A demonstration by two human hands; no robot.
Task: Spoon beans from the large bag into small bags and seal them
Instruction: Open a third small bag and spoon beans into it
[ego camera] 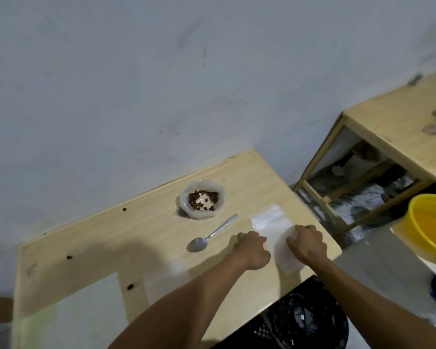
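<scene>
Both hands sit on the small bags near the right front corner of the bench [136,222]: your left hand [253,250] and right hand [306,244] are apart, one on each long edge of the clear small bag [275,238], fingers curled down onto the plastic. Whether you are pinching one sheet or only pressing the stack flat, the blur does not let me tell. The bag's long axis runs from near your body away toward the wall, tilted a little left at the far end, so its far short end pokes out beyond your knuckles. I cannot tell which end carries the mouth. No beans show inside it. Spoon [210,234] lies just left of your left hand, bowl toward you, handle pointing away and right toward the large bag [203,199]. That large bag stands open beyond the spoon, rim rolled down, brown beans showing inside. Judgement: you are at the stage of getting a small bag open, nothing filled yet. Your left hand is the nearer one to the spoon and the beans, with the right better placed to hold the bag's mouth. Loose beans [69,257] lie scattered on the left of the bench, well apart from the work.
</scene>
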